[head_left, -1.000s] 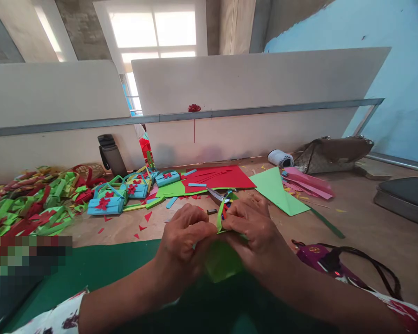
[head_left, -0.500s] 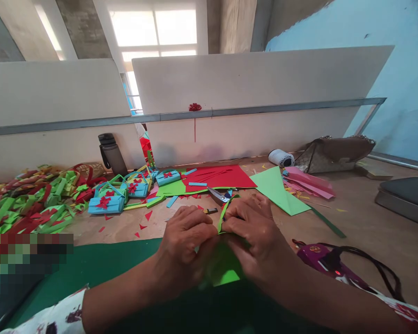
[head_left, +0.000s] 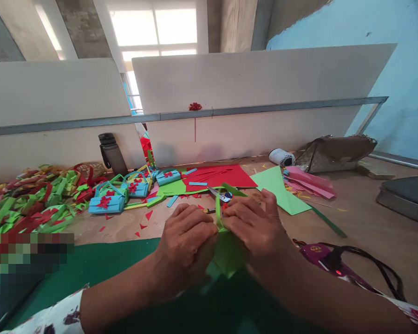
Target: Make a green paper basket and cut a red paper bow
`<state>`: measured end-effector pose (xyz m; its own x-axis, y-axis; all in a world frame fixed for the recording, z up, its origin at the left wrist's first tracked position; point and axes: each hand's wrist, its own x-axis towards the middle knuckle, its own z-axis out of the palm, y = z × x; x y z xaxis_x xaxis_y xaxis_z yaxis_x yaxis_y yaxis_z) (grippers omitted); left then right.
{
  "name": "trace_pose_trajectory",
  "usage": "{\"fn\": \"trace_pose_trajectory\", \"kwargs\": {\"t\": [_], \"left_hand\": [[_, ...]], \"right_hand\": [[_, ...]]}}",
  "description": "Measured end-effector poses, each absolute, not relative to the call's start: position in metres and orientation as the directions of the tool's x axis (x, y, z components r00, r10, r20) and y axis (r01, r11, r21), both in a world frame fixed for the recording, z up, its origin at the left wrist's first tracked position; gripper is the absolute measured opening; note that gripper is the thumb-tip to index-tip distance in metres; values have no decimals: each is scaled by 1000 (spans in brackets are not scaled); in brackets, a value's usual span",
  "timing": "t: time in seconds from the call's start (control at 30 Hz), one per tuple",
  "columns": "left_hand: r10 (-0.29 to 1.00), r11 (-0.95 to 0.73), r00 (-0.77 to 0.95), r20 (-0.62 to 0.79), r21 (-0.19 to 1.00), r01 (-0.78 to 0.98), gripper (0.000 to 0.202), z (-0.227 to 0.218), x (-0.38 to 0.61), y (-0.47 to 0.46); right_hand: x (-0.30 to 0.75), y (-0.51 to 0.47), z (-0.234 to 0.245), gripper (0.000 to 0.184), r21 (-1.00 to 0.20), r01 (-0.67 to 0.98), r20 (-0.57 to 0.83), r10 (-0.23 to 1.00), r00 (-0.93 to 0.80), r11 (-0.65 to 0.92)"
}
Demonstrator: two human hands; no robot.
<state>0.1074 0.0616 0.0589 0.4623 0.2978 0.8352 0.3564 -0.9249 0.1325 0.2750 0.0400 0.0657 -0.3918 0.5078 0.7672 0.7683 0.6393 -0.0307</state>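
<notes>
L hand (head_left: 188,243) and R hand (head_left: 256,229) pinch the bright-green folded paper piece (head_left: 229,255) at far edge; prob. v. light, creases easily, so best hold there gently.

From my remote seat, I see the folded green piece (head_left: 228,253) as thin, matt paper. The small blue handbag (head_left: 106,204) and the red sheet (head_left: 242,176) also look like smooth, matt paper. I take the dark green mat (head_left: 118,262) for a smooth surface with a faint sheen, and the tabletop (head_left: 362,206) has a dull brown finish. The bottle (head_left: 114,157) looks like smooth, dark plastic, the scissors blades (head_left: 216,194) shiny metal, the rail (head_left: 264,110) dull grey metal. I read the purple device (head_left: 313,251) as smooth plastic and the printed sleeve (head_left: 59,315) as soft cloth. The blue wall (head_left: 404,93) looks painted.
</notes>
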Motion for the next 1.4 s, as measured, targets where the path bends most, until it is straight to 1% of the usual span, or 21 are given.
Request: {"fn": "trace_pose_trajectory", "kwargs": {"t": [0.07, 0.13, 0.2, 0.3, 0.37, 0.43, 0.53, 0.57, 0.7, 0.77, 0.83, 0.9, 1.0, 1.07, 1.1, 1.13, 1.23, 1.27, 1.33, 1.4], "left_hand": [[293, -919, 456, 841, 115, 378, 12, 60, 105, 65], [313, -910, 448, 837, 130, 393, 13, 62, 101, 68], [389, -890, 438, 810, 208, 405, 15, 65, 96, 71], [536, -834, 439, 721, 372, 407, 18, 70, 88, 75], [583, -809, 449, 677, 435, 396, 21, 71, 85, 75], [591, -805, 465, 658, 453, 382, 22, 71, 84, 74], [560, -828, 514, 650, 440, 347, 21, 67, 86, 72], [548, -837, 531, 647, 431, 338, 20, 65, 86, 71], [539, -841, 586, 605, 427, 332, 21, 60, 87, 70], [572, -814, 591, 568, 479, 328, 23, 61, 83, 71], [617, -763, 589, 522, 580, 284, 26, 65, 77, 71], [649, -684, 607, 459, 701, 202, 38, 67, 68, 72], [681, -514, 652, 333, 852, 102, 79, 61, 57, 70], [705, -417, 656, 271, 906, 74, 94, 51, 55, 69], [727, -359, 643, 239, 932, 60, 92, 46, 55, 68], [750, -292, 628, 208, 956, 33, 82, 40, 56, 67], [800, -97, 589, 117, 993, -66, 40, 28, 62, 67], [813, -57, 575, 92, 995, -79, 29, 26, 63, 67], [849, -15, 526, 50, 997, -70, 17, 26, 64, 68], [888, 6, 459, 22, 998, -60, 16, 28, 63, 70]], "right_hand": [[277, 37, 71, 17, -38, 769, 746, 530, -403, 638], [280, 34, 78, 13, -68, 761, 731, 551, -403, 646], [283, 33, 84, 14, -99, 752, 737, 555, -384, 652], [287, 35, 88, 16, -141, 737, 745, 561, -361, 661], [285, 38, 87, 15, -164, 735, 728, 583, -359, 658], [281, 41, 84, 12, -171, 734, 700, 606, -379, 657], [273, 43, 79, 3, -187, 737, 657, 641, -398, 649], [271, 43, 78, 3, -193, 741, 641, 654, -401, 643], [267, 42, 75, 14, -217, 765, 572, 714, -404, 607], [267, 42, 76, 13, -240, 774, 531, 747, -401, 586], [267, 43, 79, 12, -298, 773, 489, 785, -381, 560], [266, 45, 82, 12, -380, 767, 464, 824, -326, 518], [265, 49, 84, 17, -469, 756, 436, 864, -251, 456], [264, 52, 82, 22, -507, 738, 409, 878, -250, 446], [263, 53, 80, 24, -519, 729, 394, 881, -260, 447], [261, 54, 79, 26, -524, 723, 382, 883, -273, 450], [258, 53, 76, 34, -491, 733, 363, 876, -319, 470], [258, 52, 76, 37, -487, 731, 357, 873, -332, 477], [260, 50, 76, 39, -526, 700, 340, 874, -347, 482], [265, 48, 77, 31, -594, 648, 331, 879, -344, 477]]}}
